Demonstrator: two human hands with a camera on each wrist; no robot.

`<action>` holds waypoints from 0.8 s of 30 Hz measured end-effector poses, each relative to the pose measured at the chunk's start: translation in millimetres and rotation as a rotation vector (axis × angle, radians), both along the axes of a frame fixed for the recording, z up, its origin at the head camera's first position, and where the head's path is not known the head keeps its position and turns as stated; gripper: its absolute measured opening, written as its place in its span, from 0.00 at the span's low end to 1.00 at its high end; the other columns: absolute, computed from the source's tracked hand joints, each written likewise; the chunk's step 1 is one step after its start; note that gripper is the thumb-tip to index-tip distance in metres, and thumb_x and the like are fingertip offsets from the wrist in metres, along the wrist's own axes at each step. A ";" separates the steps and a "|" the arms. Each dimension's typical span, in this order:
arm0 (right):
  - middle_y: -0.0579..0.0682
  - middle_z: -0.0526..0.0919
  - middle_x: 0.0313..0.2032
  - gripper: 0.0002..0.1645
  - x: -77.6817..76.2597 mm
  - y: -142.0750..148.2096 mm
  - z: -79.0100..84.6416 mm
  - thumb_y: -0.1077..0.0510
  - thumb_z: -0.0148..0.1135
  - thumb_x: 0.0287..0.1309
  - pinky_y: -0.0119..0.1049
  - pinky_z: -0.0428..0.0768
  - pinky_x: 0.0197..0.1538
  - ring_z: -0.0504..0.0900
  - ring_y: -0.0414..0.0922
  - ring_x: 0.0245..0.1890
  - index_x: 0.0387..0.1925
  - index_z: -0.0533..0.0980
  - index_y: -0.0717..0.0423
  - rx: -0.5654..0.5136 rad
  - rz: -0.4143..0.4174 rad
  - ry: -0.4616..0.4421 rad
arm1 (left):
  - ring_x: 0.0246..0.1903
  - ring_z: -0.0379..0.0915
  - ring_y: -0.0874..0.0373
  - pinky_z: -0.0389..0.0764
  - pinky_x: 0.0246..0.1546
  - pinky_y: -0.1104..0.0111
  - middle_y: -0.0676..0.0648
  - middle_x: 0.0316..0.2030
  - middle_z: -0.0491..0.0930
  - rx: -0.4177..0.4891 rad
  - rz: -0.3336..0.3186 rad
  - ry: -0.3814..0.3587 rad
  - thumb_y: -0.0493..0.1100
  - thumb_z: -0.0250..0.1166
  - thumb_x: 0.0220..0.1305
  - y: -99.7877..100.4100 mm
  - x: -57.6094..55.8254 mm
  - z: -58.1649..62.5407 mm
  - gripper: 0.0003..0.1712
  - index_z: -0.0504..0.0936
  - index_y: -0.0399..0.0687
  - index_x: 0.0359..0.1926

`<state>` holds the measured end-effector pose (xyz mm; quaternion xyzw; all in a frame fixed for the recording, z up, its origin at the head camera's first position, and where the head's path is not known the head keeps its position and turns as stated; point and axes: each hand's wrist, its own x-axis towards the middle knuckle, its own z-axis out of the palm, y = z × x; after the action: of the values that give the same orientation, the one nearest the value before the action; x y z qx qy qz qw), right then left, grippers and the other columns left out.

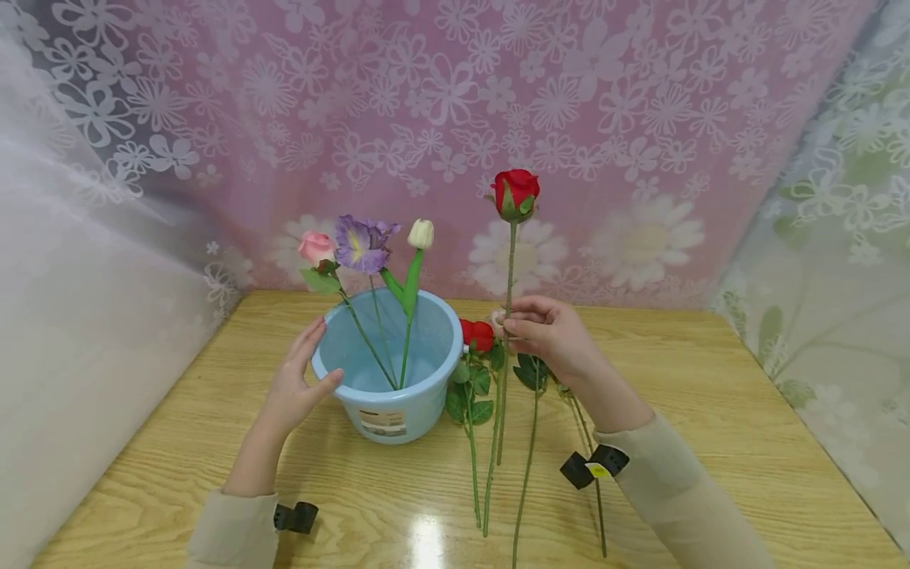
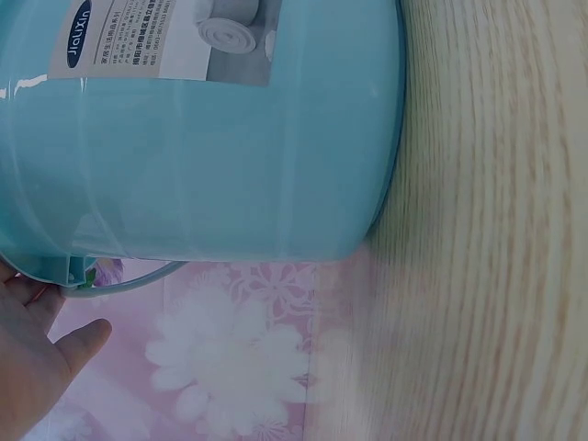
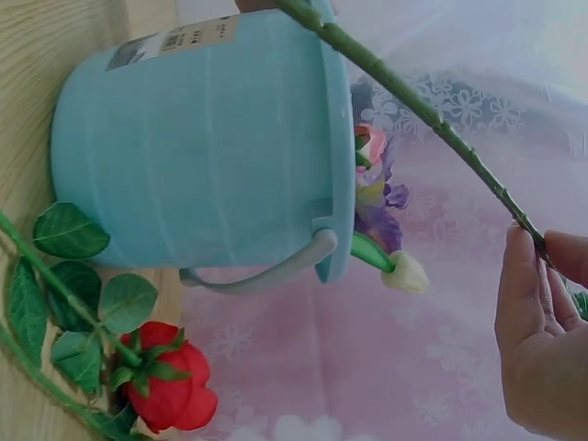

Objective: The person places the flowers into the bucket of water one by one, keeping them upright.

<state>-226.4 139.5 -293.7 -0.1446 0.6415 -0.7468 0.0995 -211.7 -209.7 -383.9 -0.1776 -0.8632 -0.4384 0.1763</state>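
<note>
Upright beside the bucket stands a red rose, its stem pinched between the thumb and fingertips of my right hand. At the left side of the light blue bucket, my left hand rests its fairly straight fingers on the rim. Its thumb stands apart from the fingers. Leaning inside the bucket are a pink rose, a purple iris and a white tulip. In the right wrist view their blooms show beyond the bucket's rim.
Right of the bucket, another red flower lies on the wooden table with green leaves. Several long stems stretch toward the front edge, partly under my right arm. A pink flowered curtain hangs behind the table.
</note>
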 end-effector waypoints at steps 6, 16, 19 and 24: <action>0.49 0.80 0.29 0.10 -2.0 -10.2 14.4 0.72 0.51 0.55 0.31 0.78 0.34 0.81 0.43 0.30 0.38 0.73 0.59 -0.102 0.021 0.008 | 0.62 0.43 0.41 0.48 0.53 0.39 0.43 0.65 0.49 0.004 0.001 -0.006 0.41 0.61 0.51 0.1 0.5 -0.1 0.41 0.54 0.38 0.65; 0.50 0.79 0.28 0.11 -0.2 -22.4 36.3 0.72 0.52 0.54 0.31 0.79 0.34 0.80 0.43 0.29 0.34 0.76 0.57 -0.165 -0.014 0.033 | 0.62 0.43 0.40 0.49 0.53 0.38 0.42 0.65 0.49 0.008 0.000 -0.015 0.43 0.62 0.52 1.1 0.4 0.0 0.42 0.54 0.37 0.65; 0.50 0.79 0.28 0.10 -1.0 -24.5 39.4 0.71 0.53 0.54 0.32 0.79 0.34 0.79 0.43 0.29 0.34 0.76 0.57 -0.173 -0.042 0.041 | 0.62 0.43 0.41 0.48 0.52 0.38 0.43 0.65 0.48 0.013 -0.004 -0.019 0.43 0.62 0.51 0.8 0.6 0.8 0.42 0.54 0.38 0.65; 0.50 0.77 0.28 0.08 -3.6 -28.5 45.1 0.69 0.56 0.52 0.33 0.79 0.36 0.80 0.43 0.30 0.35 0.76 0.58 -0.188 -0.096 0.068 | 0.63 0.42 0.42 0.48 0.53 0.38 0.45 0.66 0.48 0.014 -0.005 -0.017 0.43 0.61 0.51 0.1 0.3 0.6 0.42 0.54 0.40 0.65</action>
<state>-230.0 111.0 -248.6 -0.1478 0.5780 -0.8021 0.0277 -211.4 -209.6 -383.2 -0.1748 -0.8611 -0.4464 0.1691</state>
